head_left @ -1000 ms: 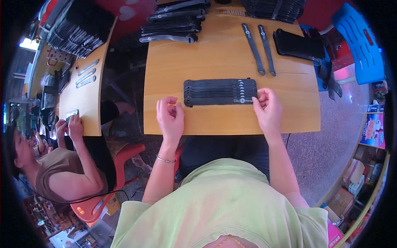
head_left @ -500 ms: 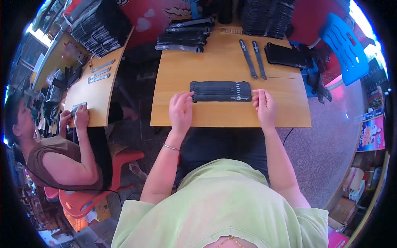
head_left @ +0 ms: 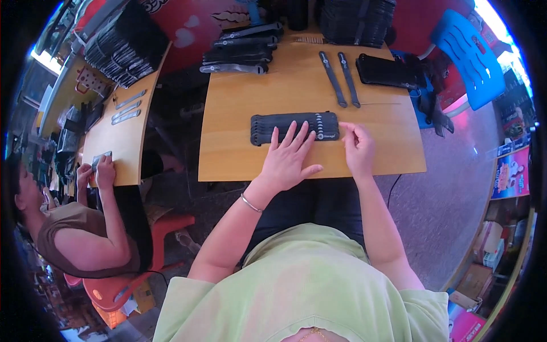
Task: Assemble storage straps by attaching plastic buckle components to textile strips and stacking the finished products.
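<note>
A row of overlapping flat black strips (head_left: pixel 263 130) with pale printed marks lies across the wooden table (head_left: pixel 239 162) in front of me. My left hand (head_left: pixel 288 161) is open over the row, its spread fingertips on the middle of the strips and its thumb pointing right. At the row's right end is my right hand (head_left: pixel 359 149), its fingers curled together and the index finger pointing toward the strips. Whatever may be between those fingers is too small to make out. Two single grey-black strips (head_left: pixel 333 78) lie side by side farther back.
Stacked black strips (head_left: pixel 236 57) lie at the far left of the table. A tall black stack (head_left: pixel 356 23) stands at the back, with a black bundle (head_left: pixel 387 71) at the right edge. To the left, a co-worker (head_left: pixel 85 228) handles a small strip at another table. A blue chair (head_left: pixel 467 62) stands right.
My left hand has moved from the row's left end to the right and spread over the strips. My right hand stays at the right end, its fingers more curled. The view has shifted slightly.
</note>
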Demonstrator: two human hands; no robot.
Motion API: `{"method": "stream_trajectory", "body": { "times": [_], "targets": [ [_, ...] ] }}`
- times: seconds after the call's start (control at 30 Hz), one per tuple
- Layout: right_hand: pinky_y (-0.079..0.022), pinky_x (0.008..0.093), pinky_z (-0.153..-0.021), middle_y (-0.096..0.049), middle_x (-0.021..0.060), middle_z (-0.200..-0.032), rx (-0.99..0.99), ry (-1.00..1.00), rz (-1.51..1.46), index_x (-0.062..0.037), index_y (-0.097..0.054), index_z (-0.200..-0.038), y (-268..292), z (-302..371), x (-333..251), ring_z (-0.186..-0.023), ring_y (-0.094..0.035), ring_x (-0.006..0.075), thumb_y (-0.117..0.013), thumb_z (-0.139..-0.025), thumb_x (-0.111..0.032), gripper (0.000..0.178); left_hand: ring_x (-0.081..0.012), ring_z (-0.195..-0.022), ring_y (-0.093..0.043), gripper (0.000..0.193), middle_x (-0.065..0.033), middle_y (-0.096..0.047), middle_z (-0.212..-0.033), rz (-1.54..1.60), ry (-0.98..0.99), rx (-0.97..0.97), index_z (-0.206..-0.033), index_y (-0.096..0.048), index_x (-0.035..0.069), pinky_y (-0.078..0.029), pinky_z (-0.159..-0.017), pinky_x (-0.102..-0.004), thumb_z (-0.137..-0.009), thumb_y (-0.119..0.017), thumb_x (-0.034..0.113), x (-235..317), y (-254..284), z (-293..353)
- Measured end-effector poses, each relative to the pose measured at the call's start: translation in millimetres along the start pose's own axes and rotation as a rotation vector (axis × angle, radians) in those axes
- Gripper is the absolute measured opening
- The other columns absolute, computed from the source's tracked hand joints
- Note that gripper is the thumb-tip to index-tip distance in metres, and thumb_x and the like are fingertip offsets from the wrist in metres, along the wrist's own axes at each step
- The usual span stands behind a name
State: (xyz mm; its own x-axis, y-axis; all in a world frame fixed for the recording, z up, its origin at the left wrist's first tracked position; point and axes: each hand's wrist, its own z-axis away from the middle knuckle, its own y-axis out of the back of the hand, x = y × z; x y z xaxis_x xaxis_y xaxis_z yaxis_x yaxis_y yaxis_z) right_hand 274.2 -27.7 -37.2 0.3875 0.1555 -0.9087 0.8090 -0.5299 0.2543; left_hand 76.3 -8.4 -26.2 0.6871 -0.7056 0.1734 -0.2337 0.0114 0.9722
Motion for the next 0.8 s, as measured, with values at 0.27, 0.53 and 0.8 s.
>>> {"method": "stream_trajectory", "body": {
  "times": [0.27,0.53,0.8],
  "targets": [
    [-0.048,0.0336,-0.065,-0.057,0.0113,-0.085,-0.046,0.179,0.313,-0.0024,-0.068,-0.080,-5.2,-0.5,-0.4,-0.076,-0.059,0.0261,-0.058,-0.073,0.007,0.016,-0.0330,-0.141,-0.017,0.079,-0.0121,-0.021,-0.152,-0.011,0.030,-0.062,-0.143,-0.032,0.009,-0.012,-0.111,-0.0568,-0.085,-0.048,0.060,2.9,6.4,-6.3],
    [-0.048,0.0329,-0.063,-0.059,0.0121,-0.086,0.017,0.037,0.121,-0.0007,-0.061,-0.088,1.7,-7.6,1.4,-0.073,-0.061,0.0238,-0.059,-0.080,0.002,0.009,-0.0337,-0.104,-0.055,0.039,-0.0150,-0.057,-0.113,0.407,0.051,0.202,-0.119,-0.057,0.005,-0.044,-0.091,-0.0434,-0.087,-0.058,0.026,-4.7,19.4,-61.1],
    [-0.045,0.0222,-0.063,-0.057,0.0042,-0.086,-0.018,0.029,0.050,0.0001,-0.059,-0.095,2.7,-5.3,3.8,-0.072,-0.055,0.0096,-0.055,-0.088,0.000,0.008,-0.0296,-0.087,-0.059,0.030,-0.0129,-0.058,-0.091,0.209,0.002,0.195,-0.110,-0.063,0.015,-0.047,-0.076,-0.0409,-0.084,-0.061,0.029,-5.8,-10.6,-154.5]
  ]
}}
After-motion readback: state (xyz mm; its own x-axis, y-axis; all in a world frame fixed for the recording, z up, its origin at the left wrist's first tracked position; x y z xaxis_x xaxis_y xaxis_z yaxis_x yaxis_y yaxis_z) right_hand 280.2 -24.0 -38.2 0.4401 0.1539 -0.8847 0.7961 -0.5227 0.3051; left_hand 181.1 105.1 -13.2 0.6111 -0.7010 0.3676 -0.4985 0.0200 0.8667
